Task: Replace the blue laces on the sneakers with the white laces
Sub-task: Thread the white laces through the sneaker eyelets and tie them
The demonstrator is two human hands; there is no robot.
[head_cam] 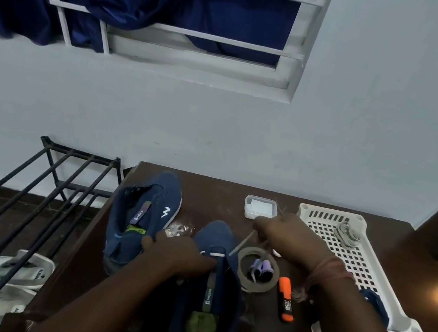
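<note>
Two blue sneakers lie on a dark brown table (207, 193). The near sneaker (205, 304) points away from me and has one white lace bar across its lowest eyelets. My left hand (175, 254) presses on its tongue and left eyelet edge. My right hand (287, 236) is raised to the right of the toe, pinching the white lace (242, 244), which runs taut down to the shoe. The other sneaker (141, 219) lies unlaced to the left. A blue lace (374, 304) lies at the basket's near edge.
A white perforated basket (368, 274) at the right holds a grey lace bundle (347, 234). A tape roll (258, 270), thread spools, an orange highlighter (286, 299) and a small white box (260, 208) lie between. A black rack (29, 205) and white shoes (2, 274) stand left.
</note>
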